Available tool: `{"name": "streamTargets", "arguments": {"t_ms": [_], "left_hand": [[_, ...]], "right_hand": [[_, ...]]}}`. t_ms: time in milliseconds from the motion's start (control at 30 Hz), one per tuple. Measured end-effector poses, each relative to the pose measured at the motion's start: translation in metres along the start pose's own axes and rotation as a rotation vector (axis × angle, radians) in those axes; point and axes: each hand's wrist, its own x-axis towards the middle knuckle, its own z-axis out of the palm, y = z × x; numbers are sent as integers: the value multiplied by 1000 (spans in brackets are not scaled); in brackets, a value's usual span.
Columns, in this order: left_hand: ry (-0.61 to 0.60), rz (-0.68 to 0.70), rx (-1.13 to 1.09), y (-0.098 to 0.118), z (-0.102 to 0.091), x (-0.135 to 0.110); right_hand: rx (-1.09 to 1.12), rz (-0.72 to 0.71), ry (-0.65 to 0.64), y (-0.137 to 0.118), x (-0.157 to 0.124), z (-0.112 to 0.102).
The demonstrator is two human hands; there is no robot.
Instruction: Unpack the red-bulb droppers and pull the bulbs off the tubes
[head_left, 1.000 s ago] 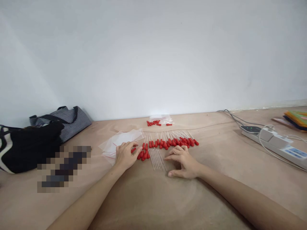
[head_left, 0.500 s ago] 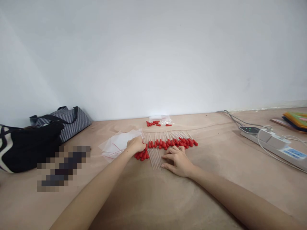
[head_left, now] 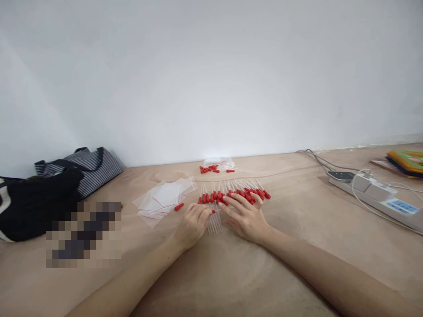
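My left hand (head_left: 194,224) is closed, pinching a red rubber bulb (head_left: 213,211) at its fingertips. Facing it, my right hand (head_left: 244,215) has its fingers bent over the dropper row and seems to hold a thin clear tube whose end meets the bulb; most of that tube is hidden. Several loose clear tubes (head_left: 214,224) lie side by side between the hands. Behind them runs a row of droppers (head_left: 207,198) with red bulbs toward me, partly covered by my right fingers. One loose red bulb (head_left: 179,206) lies left of the row.
Clear zip bags (head_left: 161,198) are spread on the wooden table (head_left: 211,273) to the left. More red bulbs (head_left: 208,169) and small clear pieces lie near the wall beside a plastic bag. At the right is a power strip (head_left: 380,193) with cables; bags (head_left: 95,171) stand at left.
My left hand has drawn back toward me with a bulb at its fingertips. The bulb pile beside it is now mostly hidden by that hand. My right hand has shifted slightly left and up.
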Motion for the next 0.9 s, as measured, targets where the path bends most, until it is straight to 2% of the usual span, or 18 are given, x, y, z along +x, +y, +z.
{"name": "streamTargets", "arguments": {"t_ms": [67,167,433,900], "left_hand": [[62,109,-11,4,5,-1],[92,170,-25,6,9,1],[69,46,98,7,9,1],[156,132,51,13,-4,-1]], "right_hand": [[-28,-65,-4,-1,-1,5],[-27,-65,-11,-1,-5,13],[10,-69,45,-1,-6,16],[116,-145,2,1,-4,6]]}}
